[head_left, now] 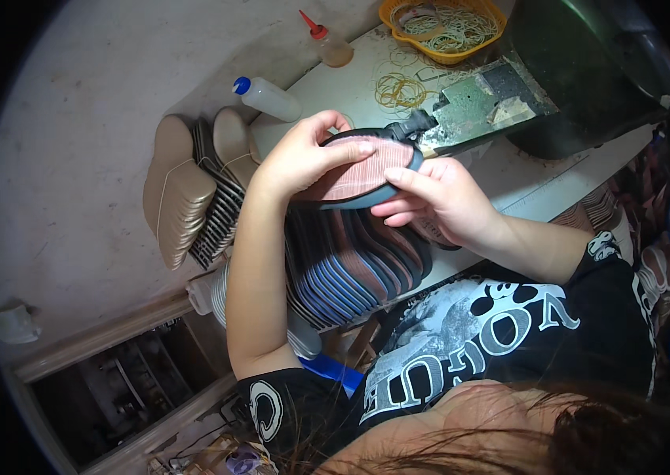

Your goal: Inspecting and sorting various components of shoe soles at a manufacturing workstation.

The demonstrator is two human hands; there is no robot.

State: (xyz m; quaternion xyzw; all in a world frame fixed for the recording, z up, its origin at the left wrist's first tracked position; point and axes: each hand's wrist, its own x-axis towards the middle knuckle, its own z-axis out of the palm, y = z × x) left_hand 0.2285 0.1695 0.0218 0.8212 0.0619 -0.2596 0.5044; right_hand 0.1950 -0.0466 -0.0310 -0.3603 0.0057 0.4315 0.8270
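Note:
A shoe insole (348, 186) with a pink striped top and a dark blue-grey edge is held up between my two hands. My left hand (303, 150) grips its left end, with the thumb pressed flat on the striped face. At the opposite end my right hand (450, 198) pinches the rim, thumb on top and fingers underneath. The insole's far edge lies at the small black head (413, 125) of a green machine (477, 107); whether they touch, I cannot tell. Below my hands stands a row of similar insoles (351, 273), packed closely on edge.
Banded bundles of tan insoles (180, 190) lean at the left beside the wall. Behind my hands are a white bottle with a blue cap (272, 96), a red-tipped squeeze bottle (335, 51), loose rubber bands (400, 91) and a yellow basket (446, 57) of bands. More insoles lie at the right.

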